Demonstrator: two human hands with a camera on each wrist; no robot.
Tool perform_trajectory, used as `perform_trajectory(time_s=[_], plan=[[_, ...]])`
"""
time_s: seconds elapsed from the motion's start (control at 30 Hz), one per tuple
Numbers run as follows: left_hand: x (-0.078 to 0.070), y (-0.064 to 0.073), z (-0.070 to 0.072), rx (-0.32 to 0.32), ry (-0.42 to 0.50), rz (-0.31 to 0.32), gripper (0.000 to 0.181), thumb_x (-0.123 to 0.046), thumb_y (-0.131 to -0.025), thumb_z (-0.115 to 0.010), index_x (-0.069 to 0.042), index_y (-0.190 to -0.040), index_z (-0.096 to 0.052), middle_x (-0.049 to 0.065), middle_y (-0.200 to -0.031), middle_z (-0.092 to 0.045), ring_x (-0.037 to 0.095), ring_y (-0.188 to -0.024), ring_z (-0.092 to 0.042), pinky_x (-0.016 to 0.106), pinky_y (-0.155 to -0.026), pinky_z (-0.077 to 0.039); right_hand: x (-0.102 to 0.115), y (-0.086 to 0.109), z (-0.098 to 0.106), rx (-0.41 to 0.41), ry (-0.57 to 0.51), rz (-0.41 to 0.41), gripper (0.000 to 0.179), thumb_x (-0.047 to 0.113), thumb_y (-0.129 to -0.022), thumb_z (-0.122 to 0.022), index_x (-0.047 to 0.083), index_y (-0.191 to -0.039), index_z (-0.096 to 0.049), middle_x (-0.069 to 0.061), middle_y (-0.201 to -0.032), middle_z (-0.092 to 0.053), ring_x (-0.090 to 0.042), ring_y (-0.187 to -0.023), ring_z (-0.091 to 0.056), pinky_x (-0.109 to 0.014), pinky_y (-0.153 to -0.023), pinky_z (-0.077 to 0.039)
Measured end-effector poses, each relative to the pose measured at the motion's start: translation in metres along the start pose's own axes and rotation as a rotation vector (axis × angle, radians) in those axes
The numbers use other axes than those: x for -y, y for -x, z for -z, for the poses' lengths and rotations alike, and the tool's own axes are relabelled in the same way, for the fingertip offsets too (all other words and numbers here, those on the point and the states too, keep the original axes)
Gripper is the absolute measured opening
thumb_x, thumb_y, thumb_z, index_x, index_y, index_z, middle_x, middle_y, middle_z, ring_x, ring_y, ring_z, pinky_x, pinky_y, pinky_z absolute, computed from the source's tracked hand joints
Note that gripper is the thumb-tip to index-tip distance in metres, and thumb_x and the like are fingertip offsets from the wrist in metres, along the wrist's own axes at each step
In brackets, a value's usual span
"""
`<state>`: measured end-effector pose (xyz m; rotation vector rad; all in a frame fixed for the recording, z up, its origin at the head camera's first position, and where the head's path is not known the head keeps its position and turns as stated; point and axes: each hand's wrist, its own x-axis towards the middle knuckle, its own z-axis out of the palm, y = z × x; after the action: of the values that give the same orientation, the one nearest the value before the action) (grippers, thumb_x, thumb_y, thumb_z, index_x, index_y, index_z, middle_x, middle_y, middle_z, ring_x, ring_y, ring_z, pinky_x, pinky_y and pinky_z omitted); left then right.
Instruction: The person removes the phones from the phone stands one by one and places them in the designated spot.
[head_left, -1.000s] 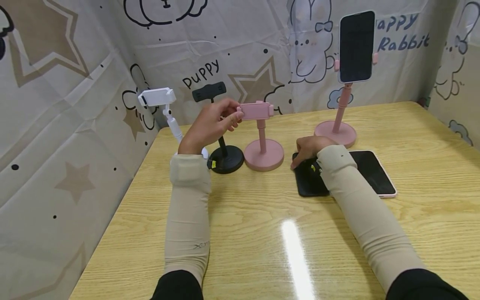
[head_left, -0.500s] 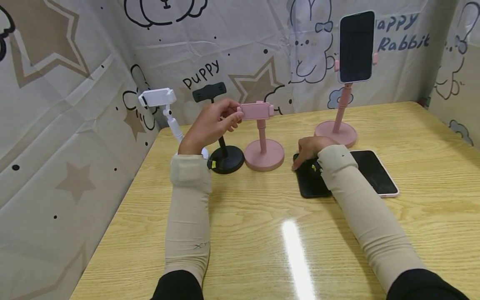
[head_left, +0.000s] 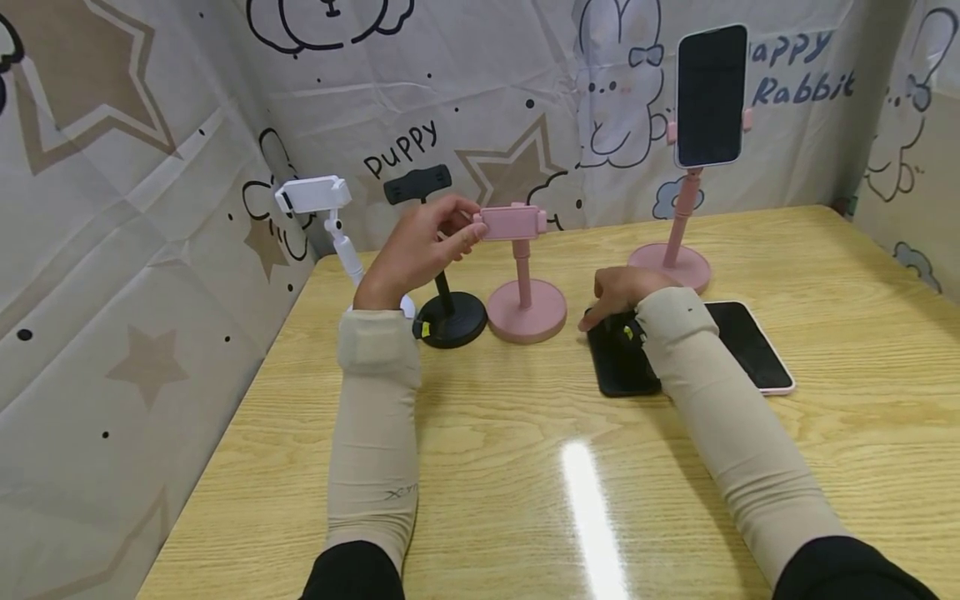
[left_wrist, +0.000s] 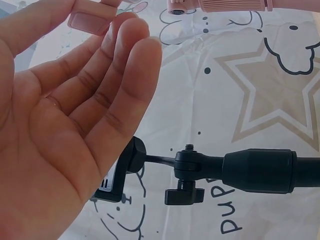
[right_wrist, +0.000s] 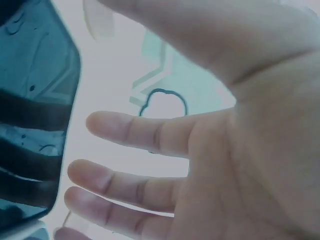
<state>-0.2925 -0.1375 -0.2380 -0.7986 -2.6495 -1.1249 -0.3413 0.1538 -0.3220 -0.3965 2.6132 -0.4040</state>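
Note:
My left hand (head_left: 420,250) pinches the left end of the clamp on a short pink phone stand (head_left: 527,310). In the left wrist view that pink clamp end (left_wrist: 90,20) lies between thumb and fingers. My right hand (head_left: 626,290) is over the far edge of a black phone (head_left: 618,362) lying flat on the table, its thumb at the phone's far left corner. Seen from the right wrist, the fingers (right_wrist: 150,132) are straight and spread, with tips close by the edge of a dark glossy phone (right_wrist: 35,75). Beside the black phone lies a pink-rimmed phone (head_left: 753,350), partly covered by my sleeve.
A black phone stand (head_left: 453,321) and a white one (head_left: 347,254) stand left of the pink stand. At the back right, a taller pink stand (head_left: 681,221) bears an upright phone (head_left: 711,96). Patterned cloth (head_left: 487,75) encloses the wooden table (head_left: 487,500) at back and sides.

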Motion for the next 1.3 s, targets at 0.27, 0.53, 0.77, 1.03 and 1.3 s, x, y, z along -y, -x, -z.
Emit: perform_trajectory(time_s=[0.27, 0.53, 0.77, 1.03, 1.3], plan=[[-0.007, 0.002, 0.003, -0.063, -0.089, -0.046, 0.035, -0.031, -0.095, -0.061, -0.008, -0.121, -0.059, 0.003, -0.101, -0.066, 0.015, -0.088, -0.061, 0.031, -0.076, -0.051, 0.005, 0.018, 0.02, -0.183, -0.141, 0.058, 0.073, 0.05, -0.08, -0.074, 0.003, -0.128, -0.046, -0.022, -0.13, -0.051, -0.034, -0.109, -0.051, -0.05, -0.089, -0.046], [-0.018, 0.007, 0.006, -0.201, -0.112, -0.172, 0.027, -0.026, -0.096, -0.059, -0.008, -0.116, -0.063, 0.002, -0.099, -0.064, 0.009, -0.087, -0.057, 0.028, -0.075, -0.051, 0.008, 0.046, 0.042, -0.368, -0.271, 0.115, 0.073, 0.056, -0.082, -0.069, 0.004, -0.129, -0.047, -0.021, -0.128, -0.051, -0.037, -0.114, -0.05, -0.055, -0.097, -0.042], [-0.036, 0.011, 0.005, -0.303, -0.085, -0.286, 0.023, -0.021, -0.097, -0.055, -0.006, -0.109, -0.066, 0.0, -0.099, -0.066, 0.006, -0.085, -0.058, 0.026, -0.068, -0.05, 0.012, 0.073, 0.053, -0.633, -0.43, 0.169, 0.067, 0.052, -0.086, -0.066, 0.004, -0.13, -0.05, -0.017, -0.127, -0.055, -0.031, -0.116, -0.051, -0.052, -0.096, -0.043], [-0.072, 0.017, -0.011, -0.34, 0.075, -0.552, 0.017, -0.008, -0.094, -0.054, 0.0, -0.104, -0.066, 0.006, -0.093, -0.068, 0.009, -0.078, -0.061, 0.026, -0.061, -0.051, 0.0, 0.089, 0.061, -0.986, -0.626, 0.197, 0.047, 0.043, -0.088, -0.067, 0.012, -0.122, -0.057, -0.008, -0.117, -0.059, -0.016, -0.106, -0.052, -0.035, -0.091, -0.042], [-0.104, 0.001, -0.053, -0.244, 0.268, -0.68, 0.019, -0.001, -0.092, -0.048, 0.005, -0.101, -0.064, 0.011, -0.085, -0.064, 0.013, -0.072, -0.06, 0.027, -0.061, -0.054, -0.015, 0.093, 0.07, -1.235, -0.779, 0.242, 0.032, 0.032, -0.092, -0.065, 0.012, -0.117, -0.062, 0.007, -0.105, -0.057, -0.008, -0.099, -0.05, -0.028, -0.091, -0.037]])
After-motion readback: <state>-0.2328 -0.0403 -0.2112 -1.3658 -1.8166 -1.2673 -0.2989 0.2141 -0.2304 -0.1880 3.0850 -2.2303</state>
